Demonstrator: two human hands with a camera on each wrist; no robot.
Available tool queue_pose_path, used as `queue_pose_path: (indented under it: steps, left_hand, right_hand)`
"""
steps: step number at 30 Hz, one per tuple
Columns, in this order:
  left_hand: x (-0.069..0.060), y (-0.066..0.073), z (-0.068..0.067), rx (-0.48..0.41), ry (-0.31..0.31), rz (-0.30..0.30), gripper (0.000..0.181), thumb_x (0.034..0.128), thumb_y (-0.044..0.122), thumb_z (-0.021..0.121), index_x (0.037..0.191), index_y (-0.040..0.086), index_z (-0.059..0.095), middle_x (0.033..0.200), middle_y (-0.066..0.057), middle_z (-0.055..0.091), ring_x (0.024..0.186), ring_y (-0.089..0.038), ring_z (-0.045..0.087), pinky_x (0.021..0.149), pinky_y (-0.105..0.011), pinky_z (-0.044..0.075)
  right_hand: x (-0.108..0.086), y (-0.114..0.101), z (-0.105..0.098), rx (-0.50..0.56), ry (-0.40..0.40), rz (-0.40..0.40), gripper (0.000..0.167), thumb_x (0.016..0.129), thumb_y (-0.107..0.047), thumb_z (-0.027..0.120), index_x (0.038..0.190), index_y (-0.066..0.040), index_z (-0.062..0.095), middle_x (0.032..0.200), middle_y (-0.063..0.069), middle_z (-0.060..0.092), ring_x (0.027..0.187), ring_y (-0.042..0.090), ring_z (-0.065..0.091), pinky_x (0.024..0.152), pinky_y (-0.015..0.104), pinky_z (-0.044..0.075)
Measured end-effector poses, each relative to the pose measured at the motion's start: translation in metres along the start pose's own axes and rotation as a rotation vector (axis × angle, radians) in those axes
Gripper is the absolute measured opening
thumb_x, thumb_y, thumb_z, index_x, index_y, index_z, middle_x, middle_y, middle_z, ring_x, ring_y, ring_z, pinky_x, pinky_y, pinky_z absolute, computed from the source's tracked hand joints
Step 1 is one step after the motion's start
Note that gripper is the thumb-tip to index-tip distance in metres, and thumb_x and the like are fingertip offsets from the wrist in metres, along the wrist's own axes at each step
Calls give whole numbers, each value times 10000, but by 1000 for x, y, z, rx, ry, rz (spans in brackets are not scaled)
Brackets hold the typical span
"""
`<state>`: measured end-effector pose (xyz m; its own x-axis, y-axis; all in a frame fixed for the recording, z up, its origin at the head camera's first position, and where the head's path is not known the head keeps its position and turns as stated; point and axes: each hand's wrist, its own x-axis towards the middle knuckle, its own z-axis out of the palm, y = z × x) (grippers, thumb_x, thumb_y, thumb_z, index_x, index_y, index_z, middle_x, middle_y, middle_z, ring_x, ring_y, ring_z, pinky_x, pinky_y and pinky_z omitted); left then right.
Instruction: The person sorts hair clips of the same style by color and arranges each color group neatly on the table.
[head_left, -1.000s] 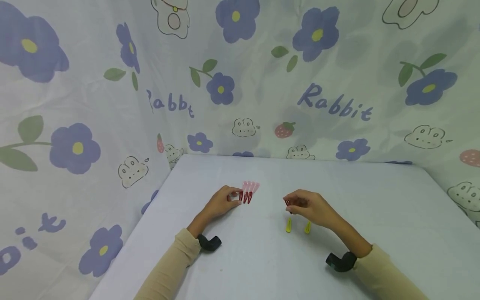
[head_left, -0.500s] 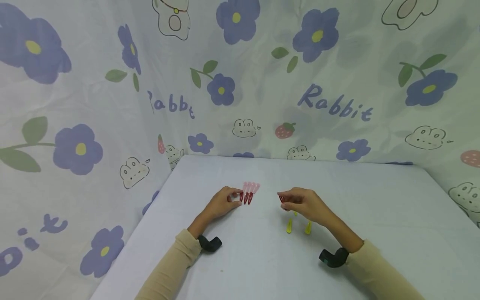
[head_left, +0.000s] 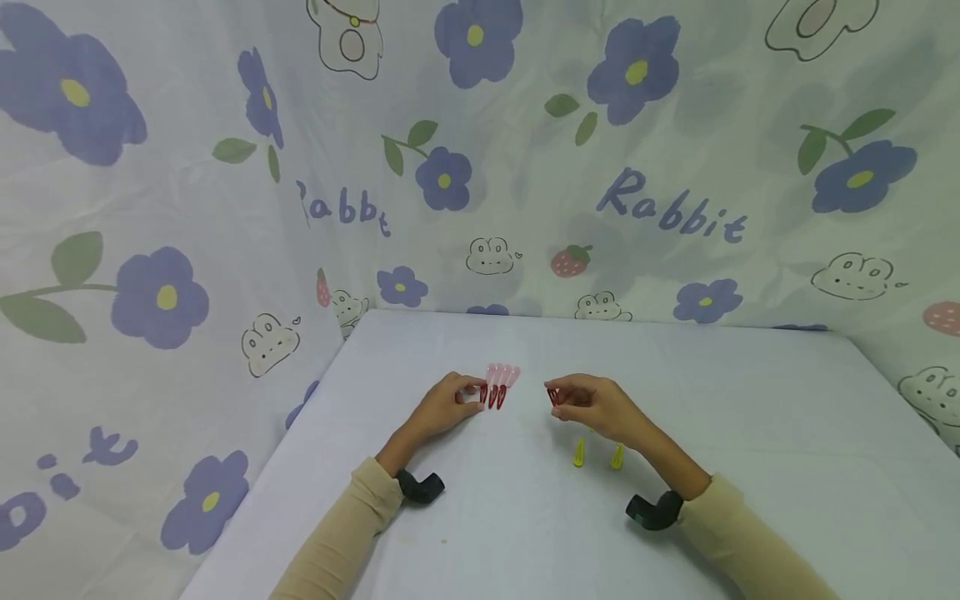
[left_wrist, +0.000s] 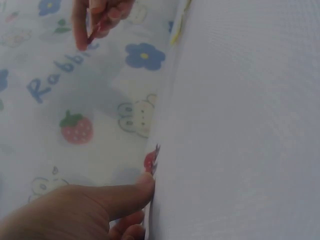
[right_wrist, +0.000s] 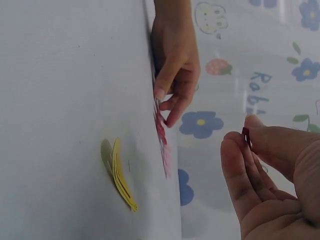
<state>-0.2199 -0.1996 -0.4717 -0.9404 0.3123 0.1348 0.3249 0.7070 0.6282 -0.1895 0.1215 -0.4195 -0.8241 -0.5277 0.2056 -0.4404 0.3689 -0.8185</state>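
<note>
while the right hand (head_left: 596,407) pinches a dark red clip (head_left: 553,397) between thumb and fingertips, raised off the surface (head_left: 712,400), the row of three red clips (head_left: 492,397) sits to its left, across a short bare gap. that sideways gap looks like the relation to watch, along with axis match: the row's clips run roughly front to back, tops leaning slightly right, and the held clip leans slightly the other way, top toward the left. left hand (head_left: 442,407) is nearer the row, touching it: thumb and forefinger grip the leftmost red clip by its ends. pink clips (head_left: 501,375) fan out just behind the red ones, at their far ends. yellow clips (head_left: 579,452) lie near side of the right hand, two plain, a third mostly hidden under it. writing: "rabbit" reads cleanly on the backdrop cloth (head_left: 525,150), right of centre; a second print to the left is cut by a fold, "abb" legible; a third at far left is only a fragment. no brand or label readable on any clip.
</note>
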Motion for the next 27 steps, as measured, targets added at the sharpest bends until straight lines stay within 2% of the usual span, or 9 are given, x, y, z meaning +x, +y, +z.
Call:
queue_pose_path:
  steps: [7, 13, 20, 27]
  left_hand:
    - [0, 1, 0, -3, 10, -5, 416, 900, 236, 757, 1302, 183, 664, 1070, -17, 627, 826, -103, 509, 731, -275, 436]
    - [0, 4, -1, -3, 13, -20, 413, 898, 230, 759, 1299, 185, 667, 1063, -13, 623, 826, -105, 509, 737, -282, 437]
    - [-1, 5, -2, -9, 10, -23, 414, 898, 235, 759, 1298, 184, 667, 1064, -12, 623, 818, -104, 505, 731, -287, 432]
    - [-1, 6, -2, -1, 6, -36, 420, 896, 239, 762, 1301, 183, 665, 1063, -15, 622, 824, -113, 513, 731, -286, 430]
  right_hand:
    - [7, 0, 6, 15, 10, 30, 391, 898, -184, 753, 1279, -181, 664, 933, 38, 665, 764, 147, 689, 714, 369, 592]
    - [13, -1, 9, -13, 11, 39, 398, 914, -200, 738, 1304, -212, 662, 930, 16, 672, 764, 139, 686, 721, 319, 580]
    - [22, 0, 17, -39, 30, 53, 437, 886, -251, 767, 1290, -114, 671, 944, 22, 682, 771, 109, 672, 691, 242, 547]
    - [36, -3, 24, -90, 28, 58, 470, 870, -254, 785, 1296, -97, 664, 983, 8, 694, 855, 136, 639, 720, 240, 557]
